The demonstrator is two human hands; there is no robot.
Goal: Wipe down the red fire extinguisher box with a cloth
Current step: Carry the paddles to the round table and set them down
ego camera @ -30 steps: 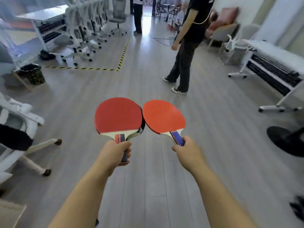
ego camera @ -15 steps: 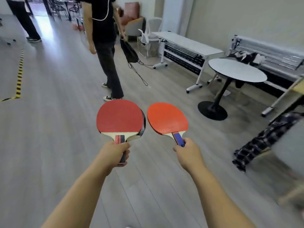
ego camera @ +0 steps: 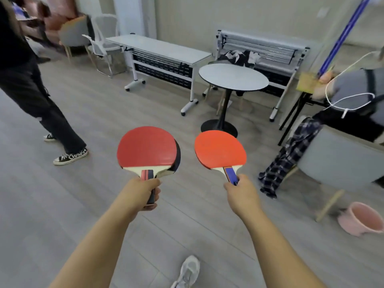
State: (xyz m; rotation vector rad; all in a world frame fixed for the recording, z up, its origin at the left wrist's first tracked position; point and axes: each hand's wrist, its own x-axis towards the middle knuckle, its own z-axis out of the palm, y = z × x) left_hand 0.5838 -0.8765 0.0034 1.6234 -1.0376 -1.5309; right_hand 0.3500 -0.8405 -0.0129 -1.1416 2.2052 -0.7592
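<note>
No red fire extinguisher box and no cloth show in the head view. My left hand (ego camera: 143, 191) grips the handle of a red table tennis paddle (ego camera: 145, 150), held flat in front of me. My right hand (ego camera: 241, 194) grips the blue handle of an orange-red paddle (ego camera: 219, 149) beside it. The two blades are apart, with a small gap between them. Both are held over the grey wooden floor.
A round white table (ego camera: 232, 76) on a black pedestal stands ahead. A long white folding table (ego camera: 160, 48) is behind it to the left. A person in black trousers (ego camera: 41, 113) stands at left. At right are a grey chair (ego camera: 340, 159), plaid cloth (ego camera: 288, 154) and a pink bucket (ego camera: 359, 219).
My view has swung to the right: the standing person slid to the left edge, and the round table, chair and pink bucket came in. Both paddles stay in my hands, slightly further apart.
</note>
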